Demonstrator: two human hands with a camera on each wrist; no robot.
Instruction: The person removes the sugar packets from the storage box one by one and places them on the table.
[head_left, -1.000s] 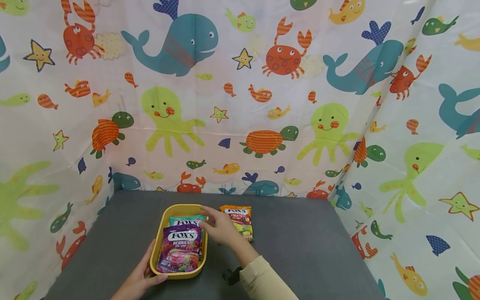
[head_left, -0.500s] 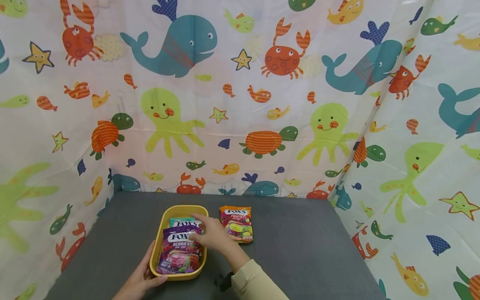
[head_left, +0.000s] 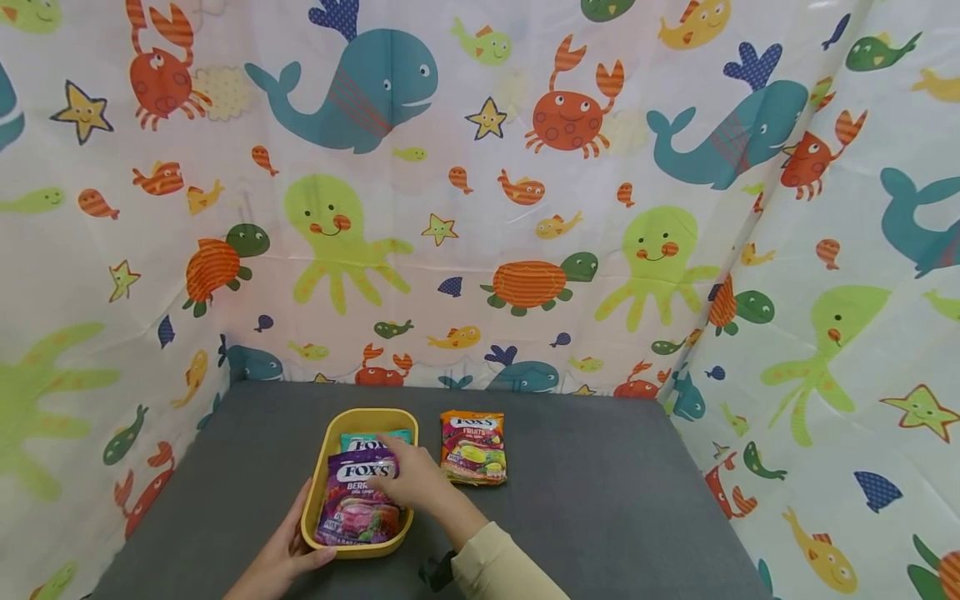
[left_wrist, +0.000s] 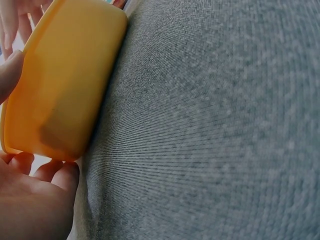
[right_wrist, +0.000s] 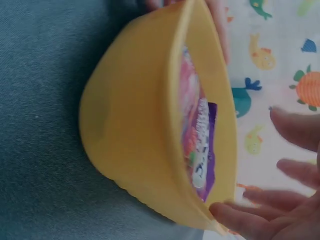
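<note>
A yellow plastic tub [head_left: 367, 552] stands on the grey surface, with my left hand [head_left: 281, 550] holding its near left corner between thumb and fingers. Inside lies a purple bag of Fox's Berries candy [head_left: 356, 517], overlapping a teal Fox's candy bag [head_left: 351, 439] behind it. My right hand [head_left: 422, 479] hovers over the tub's right side, fingers spread and holding nothing. In the right wrist view one fingertip appears close to the tub's rim; I cannot tell whether it touches. That hand covers part of both bags in the head view.
To the right of the tub, an orange Fox's Fruits candy bag [head_left: 474, 450] lies on the grey cloth-covered table [head_left: 585, 500]. A white curtain [head_left: 465, 125] printed with sea animals hangs behind and along both sides.
My right hand has moved left from beside the orange candy bag to above the purple bag in the tub. My left hand keeps its hold on the tub.
</note>
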